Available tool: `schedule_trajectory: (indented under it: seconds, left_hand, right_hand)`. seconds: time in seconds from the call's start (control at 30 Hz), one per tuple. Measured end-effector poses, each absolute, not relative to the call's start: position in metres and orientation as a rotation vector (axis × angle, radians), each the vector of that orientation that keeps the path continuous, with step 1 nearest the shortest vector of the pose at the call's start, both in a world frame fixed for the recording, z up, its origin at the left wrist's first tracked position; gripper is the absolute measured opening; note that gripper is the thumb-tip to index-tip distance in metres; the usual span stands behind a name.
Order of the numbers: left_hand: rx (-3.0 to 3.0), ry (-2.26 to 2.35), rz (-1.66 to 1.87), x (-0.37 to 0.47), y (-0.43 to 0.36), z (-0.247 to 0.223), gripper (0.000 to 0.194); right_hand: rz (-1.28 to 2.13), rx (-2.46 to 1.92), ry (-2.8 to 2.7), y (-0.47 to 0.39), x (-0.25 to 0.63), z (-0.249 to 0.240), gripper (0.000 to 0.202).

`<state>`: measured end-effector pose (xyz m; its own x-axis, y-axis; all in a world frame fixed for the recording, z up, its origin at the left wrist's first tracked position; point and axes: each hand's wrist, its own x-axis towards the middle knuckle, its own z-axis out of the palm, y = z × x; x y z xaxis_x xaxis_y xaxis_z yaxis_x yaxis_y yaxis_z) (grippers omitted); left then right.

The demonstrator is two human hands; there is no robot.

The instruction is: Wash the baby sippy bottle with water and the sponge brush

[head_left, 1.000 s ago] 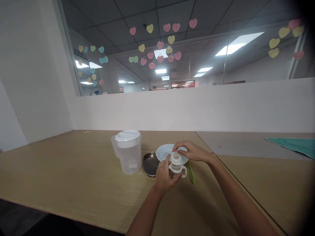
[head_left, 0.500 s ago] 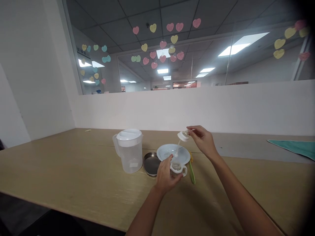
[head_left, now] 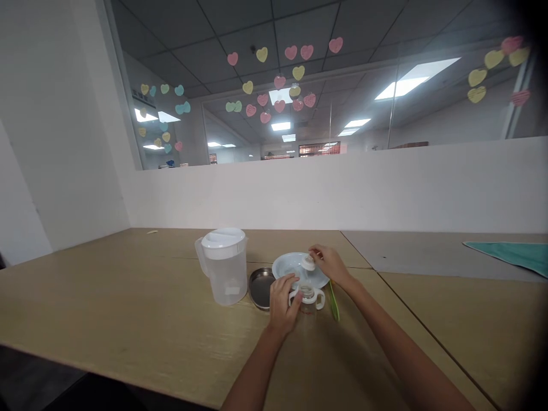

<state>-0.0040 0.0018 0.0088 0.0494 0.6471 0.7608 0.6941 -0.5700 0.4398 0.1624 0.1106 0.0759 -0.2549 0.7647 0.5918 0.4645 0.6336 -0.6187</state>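
Observation:
A clear baby bottle (head_left: 307, 309) with a white two-handled collar stands uncapped on the table. My left hand (head_left: 282, 304) grips its left handle, the thumb in front and the fingers behind. Just above the bottle's mouth, over the near part of a pale bowl (head_left: 280, 264), is the white nipple lid (head_left: 307, 263), with a pale straw-like piece hanging below it. My right hand (head_left: 331, 264) pinches that lid by its nipple end. The fingertips partly cover the nipple.
A lidded translucent pitcher (head_left: 226, 271) stands left, beside a round dark metal dish (head_left: 260, 290). A green-handled utensil (head_left: 334, 302) lies right of the bottle. A teal cloth (head_left: 509, 256) is at the far right. Behind the table rises a white wall (head_left: 299, 197) with a window.
My right hand has lowered the nipple lid and moved it left, closer to the bottle's mouth. My left hand has shifted slightly on the bottle, whose left handle now shows.

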Motion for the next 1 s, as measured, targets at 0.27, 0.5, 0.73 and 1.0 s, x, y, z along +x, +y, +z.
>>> schedule_trajectory:
  seconds: [0.27,0.5,0.73,1.0]
  left_hand:
    - [-2.103,-1.691,-1.734,-0.009,0.019,-0.006,0.041]
    - [-2.147,-1.823,-1.696,-0.006,0.019,-0.006,0.044]
    - [-2.037,-1.814,-1.72,-0.012,0.023,0.0,0.048]
    - [-2.257,-1.766,-1.285,-0.023,0.043,0.027,0.046]
  right_hand:
    - [1.083,-1.058,-1.58,0.12,0.149,0.058,0.01]
    - [1.246,-0.997,-1.431,0.119,0.148,0.057,0.008]
    - [1.177,-0.972,-1.296,0.123,0.168,0.072,0.003]
    - [1.135,-0.924,-1.297,0.112,0.174,0.095,0.006]
